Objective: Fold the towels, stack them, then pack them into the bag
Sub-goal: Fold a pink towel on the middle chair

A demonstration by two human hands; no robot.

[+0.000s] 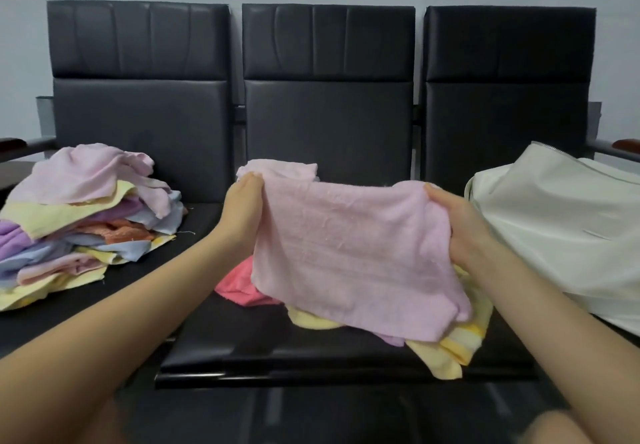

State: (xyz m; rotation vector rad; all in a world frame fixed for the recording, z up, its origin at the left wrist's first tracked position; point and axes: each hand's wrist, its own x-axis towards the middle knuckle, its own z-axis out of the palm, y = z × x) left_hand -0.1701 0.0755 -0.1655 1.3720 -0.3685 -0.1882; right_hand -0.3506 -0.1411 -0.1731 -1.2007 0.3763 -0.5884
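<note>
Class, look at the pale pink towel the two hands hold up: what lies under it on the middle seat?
Under the pale pink towel lie a coral pink cloth, yellow towels and a sliver of lilac cloth. Anything beneath its middle is covered.

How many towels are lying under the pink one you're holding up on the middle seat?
3 visible under the held pink towel: a coral towel at its left, a yellow towel at front right, and a lilac towel edge peeking between. More may be hidden beneath.

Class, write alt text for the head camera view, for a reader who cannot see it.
Both hands, left hand and right hand, hold a pink towel stretched over a black seat. A loose towel pile lies left, a white bag right.
</note>
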